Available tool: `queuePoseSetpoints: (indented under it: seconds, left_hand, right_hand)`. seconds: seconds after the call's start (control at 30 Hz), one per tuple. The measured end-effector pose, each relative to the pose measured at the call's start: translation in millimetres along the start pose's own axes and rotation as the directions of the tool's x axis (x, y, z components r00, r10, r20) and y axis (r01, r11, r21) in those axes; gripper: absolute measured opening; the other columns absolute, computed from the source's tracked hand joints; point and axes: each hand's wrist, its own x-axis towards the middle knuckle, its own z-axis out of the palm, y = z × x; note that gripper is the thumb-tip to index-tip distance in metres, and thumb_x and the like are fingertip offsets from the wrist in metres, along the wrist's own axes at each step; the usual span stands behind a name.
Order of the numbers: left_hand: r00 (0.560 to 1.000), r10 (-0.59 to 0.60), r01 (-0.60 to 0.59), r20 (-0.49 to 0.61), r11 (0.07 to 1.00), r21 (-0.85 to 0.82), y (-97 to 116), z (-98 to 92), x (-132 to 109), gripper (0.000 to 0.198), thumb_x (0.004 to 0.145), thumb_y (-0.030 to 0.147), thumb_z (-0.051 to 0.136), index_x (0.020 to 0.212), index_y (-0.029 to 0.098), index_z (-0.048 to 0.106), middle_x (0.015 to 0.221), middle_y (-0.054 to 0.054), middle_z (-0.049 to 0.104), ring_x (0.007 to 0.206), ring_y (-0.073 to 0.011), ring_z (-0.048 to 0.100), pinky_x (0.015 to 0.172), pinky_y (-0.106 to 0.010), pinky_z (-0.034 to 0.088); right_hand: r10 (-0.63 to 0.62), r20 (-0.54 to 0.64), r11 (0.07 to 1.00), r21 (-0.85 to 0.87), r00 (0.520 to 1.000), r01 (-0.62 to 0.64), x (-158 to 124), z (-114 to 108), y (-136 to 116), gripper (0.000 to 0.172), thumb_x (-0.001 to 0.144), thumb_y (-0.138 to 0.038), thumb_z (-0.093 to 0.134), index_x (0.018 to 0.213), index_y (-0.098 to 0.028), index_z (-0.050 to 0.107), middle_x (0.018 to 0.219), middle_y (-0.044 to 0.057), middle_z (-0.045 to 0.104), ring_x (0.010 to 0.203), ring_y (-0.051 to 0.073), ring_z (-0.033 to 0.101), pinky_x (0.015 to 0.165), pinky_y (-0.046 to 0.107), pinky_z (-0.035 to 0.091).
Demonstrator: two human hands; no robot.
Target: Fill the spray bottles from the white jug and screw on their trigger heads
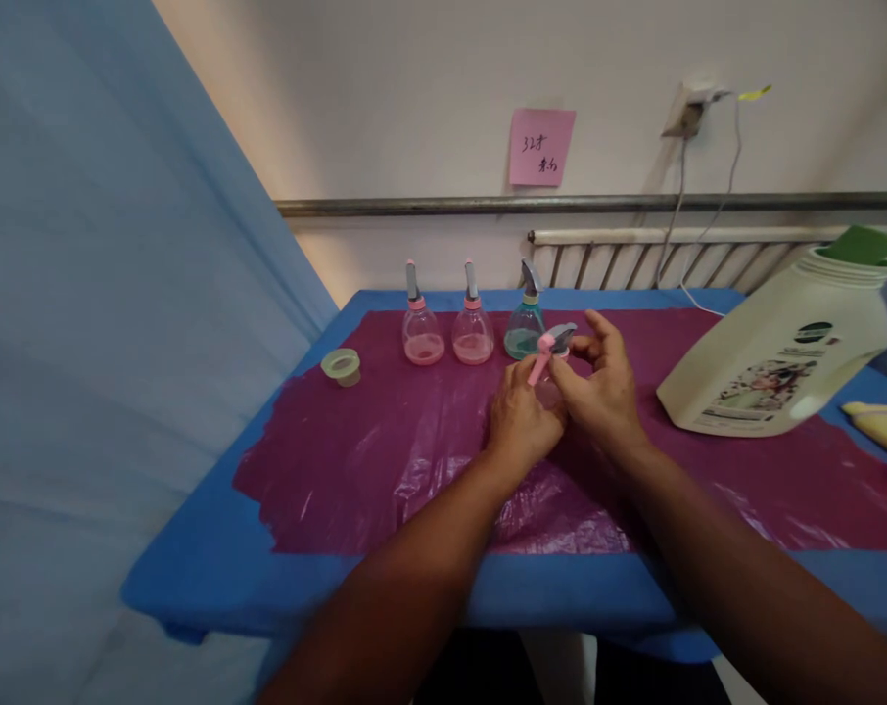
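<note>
Between my hands is a spray bottle (544,351) with a grey head, a pink trigger and a pinkish clear body. My left hand (521,416) is closed around its body. At the neck and head, my right hand (603,392) pinches with its thumb while other fingers stick out beyond. Much of the held bottle is hidden by my hands. Just behind it stands a green spray bottle (524,331) with liquid low inside. Two clear bottles with pink collars, one on the left (422,338) and one nearer (473,338), hold pink liquid.
A big cream jug (773,352) with something green in its mouth stands tilted in view on the right. A small translucent greenish cup (342,367) sits at the left. Purple plastic sheeting (355,470) covers the blue table (215,548). A yellow item (884,431) lies far right.
</note>
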Motion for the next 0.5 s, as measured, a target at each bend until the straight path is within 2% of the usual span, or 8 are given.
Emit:
queuePoseSetpoints:
  seconds: [0.1, 0.2, 0.37, 0.5]
  left_hand:
    - [0.999, 0.048, -0.048, -0.011, 0.999, -0.001, -2.4, -0.1, -0.7, 0.057, 0.094, 0.028, 0.078, 0.148, 0.031, 0.059, 0.143, -0.009, 0.071, 0.136, -0.031, 0.069, 0.116, -0.045, 0.057]
    - [0.998, 0.053, -0.053, -0.024, 0.999, 0.002, -3.7, 0.1, -0.5, 0.052, 0.096, 0.024, 0.073, 0.145, 0.03, 0.059, 0.142, -0.01, 0.072, 0.134, -0.0314, 0.069, 0.113, -0.046, 0.058]
    - [0.998, 0.039, -0.04, -0.044, 0.999, -0.019, -2.0, 0.6, 0.1, 0.052, 0.093, 0.021, 0.077, 0.142, 0.028, 0.061, 0.139, -0.01, 0.072, 0.133, -0.0316, 0.07, 0.113, -0.046, 0.058]
    - [0.999, -0.005, 0.005, -0.054, 1.0, -0.009, -1.2, 0.4, -0.6, 0.056, 0.093, 0.022, 0.079, 0.145, 0.028, 0.058, 0.143, -0.012, 0.071, 0.135, -0.0323, 0.07, 0.114, -0.047, 0.057]
  right_hand:
    - [0.018, 0.072, 0.998, 0.061, 0.997, -0.023, -4.1, -0.5, 4.4, 0.086, 0.093, -0.044, 0.082, 0.168, -0.025, 0.044, 0.123, 0.008, 0.079, 0.116, 0.025, 0.077, 0.116, 0.053, 0.057]
    - [-0.004, 0.084, 0.998, 0.059, 0.996, -0.001, -5.7, 0.9, 7.4, 0.084, 0.092, -0.044, 0.083, 0.167, -0.028, 0.048, 0.135, 0.011, 0.077, 0.124, 0.027, 0.075, 0.117, 0.054, 0.057]
    - [-0.049, -0.007, 0.999, -0.014, 0.999, 0.049, -1.9, 0.7, 5.6, 0.075, 0.091, -0.048, 0.085, 0.158, -0.026, 0.058, 0.118, 0.007, 0.078, 0.11, 0.024, 0.076, 0.111, 0.051, 0.061]
    - [0.002, 0.035, 1.0, -0.019, 0.999, -0.002, -4.1, -4.0, 8.8, 0.079, 0.093, -0.048, 0.084, 0.164, -0.027, 0.055, 0.126, 0.011, 0.082, 0.118, 0.03, 0.079, 0.11, 0.054, 0.062]
